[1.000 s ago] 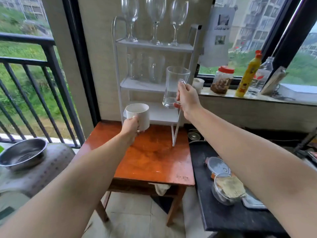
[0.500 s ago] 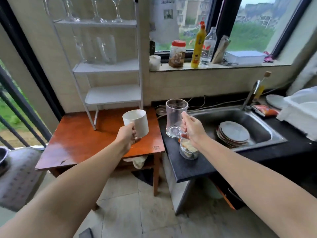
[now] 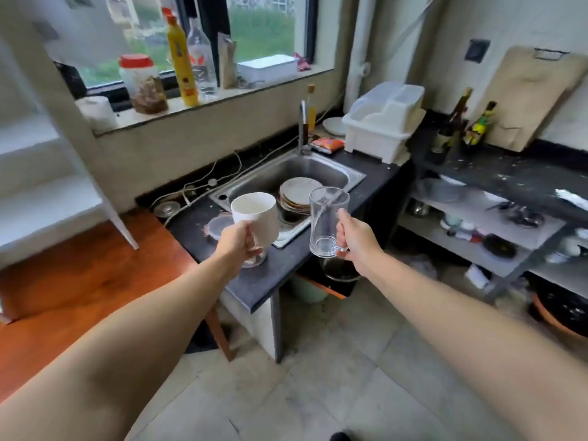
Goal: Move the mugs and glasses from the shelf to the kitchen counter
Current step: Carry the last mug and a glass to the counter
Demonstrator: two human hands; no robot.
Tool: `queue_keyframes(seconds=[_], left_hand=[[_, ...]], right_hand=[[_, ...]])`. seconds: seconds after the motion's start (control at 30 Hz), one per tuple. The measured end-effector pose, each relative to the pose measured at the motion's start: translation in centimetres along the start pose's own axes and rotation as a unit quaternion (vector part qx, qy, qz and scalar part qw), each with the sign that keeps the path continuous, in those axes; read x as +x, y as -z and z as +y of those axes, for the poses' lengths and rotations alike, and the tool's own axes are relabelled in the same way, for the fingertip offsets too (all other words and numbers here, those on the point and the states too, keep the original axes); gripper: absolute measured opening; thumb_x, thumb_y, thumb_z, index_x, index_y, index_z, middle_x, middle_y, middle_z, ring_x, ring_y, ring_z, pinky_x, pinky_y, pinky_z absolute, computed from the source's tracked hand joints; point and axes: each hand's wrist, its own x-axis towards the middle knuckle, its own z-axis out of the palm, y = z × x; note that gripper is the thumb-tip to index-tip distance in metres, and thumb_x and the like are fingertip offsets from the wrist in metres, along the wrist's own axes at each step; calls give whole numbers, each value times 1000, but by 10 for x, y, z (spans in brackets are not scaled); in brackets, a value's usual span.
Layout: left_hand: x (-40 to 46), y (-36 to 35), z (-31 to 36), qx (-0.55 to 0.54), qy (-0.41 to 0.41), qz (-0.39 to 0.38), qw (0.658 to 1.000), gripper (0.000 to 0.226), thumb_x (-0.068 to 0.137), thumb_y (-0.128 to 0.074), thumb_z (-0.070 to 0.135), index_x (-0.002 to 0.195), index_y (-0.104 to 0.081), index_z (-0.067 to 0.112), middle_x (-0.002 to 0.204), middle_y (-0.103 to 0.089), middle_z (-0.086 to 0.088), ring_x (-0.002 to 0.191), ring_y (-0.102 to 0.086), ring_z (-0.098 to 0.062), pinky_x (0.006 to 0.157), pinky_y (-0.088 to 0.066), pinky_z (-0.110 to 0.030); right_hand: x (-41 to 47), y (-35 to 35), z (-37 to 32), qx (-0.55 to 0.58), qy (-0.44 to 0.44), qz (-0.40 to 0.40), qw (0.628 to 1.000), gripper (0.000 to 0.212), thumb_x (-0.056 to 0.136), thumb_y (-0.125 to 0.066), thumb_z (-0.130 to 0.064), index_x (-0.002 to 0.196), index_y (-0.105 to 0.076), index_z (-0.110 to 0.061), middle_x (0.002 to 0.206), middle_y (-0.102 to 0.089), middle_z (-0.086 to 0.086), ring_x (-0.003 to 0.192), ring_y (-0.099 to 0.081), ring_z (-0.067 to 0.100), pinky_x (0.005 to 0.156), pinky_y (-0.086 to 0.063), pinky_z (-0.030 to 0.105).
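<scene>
The left hand has its fingers curled round the handle of a white mug, held upright in the air above the dark counter beside the sink. The right hand grips the handle of a clear glass mug (also upright), held off the counter's front edge, just right of the white one.

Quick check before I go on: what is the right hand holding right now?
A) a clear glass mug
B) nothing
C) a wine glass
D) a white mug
A: the right hand grips the handle of the clear glass mug, held in the air near the sink; the white mug is in the left hand.
</scene>
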Motion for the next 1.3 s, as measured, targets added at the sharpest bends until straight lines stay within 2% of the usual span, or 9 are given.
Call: queue_keyframes(seconds=[0.2,0.27,0.37,0.5,0.57,0.77,0.93,1.13,1.3], left_hand=[[-6,-111,-27,54,27,-111,992,22,90,-43,8,69,-46,15,63,-34,-4,53,-37,-15,54,-45,-31],[-17,-156,-39,72,39,-160,984,13,91,-43,11,88,-55,14,65,-36,-2,55,-39,-14,59,-47,-32],[-26,-218,-57,104,41,-203,973,40,93,-43,14,130,-51,1,65,-35,-2,55,-39,-14,65,-49,-33],[-53,-320,-80,122,44,-256,958,15,90,-40,11,84,-54,11,62,-29,0,52,-33,-13,62,-49,-32],[-66,-373,-94,126,46,-265,955,18,90,-40,10,76,-49,14,61,-30,0,52,-33,-13,65,-49,-32],[-102,-509,-125,138,54,-324,934,16,88,-41,8,75,-51,12,61,-33,-2,52,-34,-14,56,-45,-30],[-110,-602,-143,169,64,-371,911,13,90,-44,13,100,-50,8,64,-36,-3,56,-38,-14,56,-47,-31],[-86,-713,-154,209,82,-404,887,19,92,-44,15,73,-45,14,61,-31,-1,53,-34,-13,59,-50,-30],[-51,-828,-145,223,69,-432,871,21,91,-43,11,70,-44,14,62,-32,-2,55,-35,-15,64,-51,-30]], right_hand=[[-14,108,7,10,-11,124,992,40,92,-49,-39,57,-36,-24,51,-34,-7,47,-31,10,53,-33,24],[-16,151,11,24,-11,167,986,41,92,-50,-39,56,-37,-23,46,-34,-8,45,-31,11,51,-33,23],[-16,210,17,47,-16,213,976,43,93,-50,-39,56,-38,-22,46,-33,-6,43,-29,12,48,-28,21],[-13,306,19,57,-12,257,965,46,94,-48,-40,54,-34,-23,51,-29,-2,45,-25,13,48,-24,21],[-10,355,18,52,-13,273,960,47,94,-47,-42,54,-35,-23,51,-30,-2,45,-26,13,49,-27,21],[-5,490,11,60,-19,319,946,47,95,-47,-43,54,-39,-20,45,-32,-4,46,-27,14,50,-29,25],[5,578,7,70,-33,368,927,44,95,-46,-43,58,-38,-20,55,-31,-1,50,-28,14,53,-31,25],[64,664,0,119,-49,408,904,38,94,-45,-42,63,-40,-20,57,-33,-2,49,-29,14,55,-36,27],[131,732,-24,154,-36,440,884,38,96,-44,-38,63,-38,-19,55,-31,-2,48,-27,14,53,-34,28]])
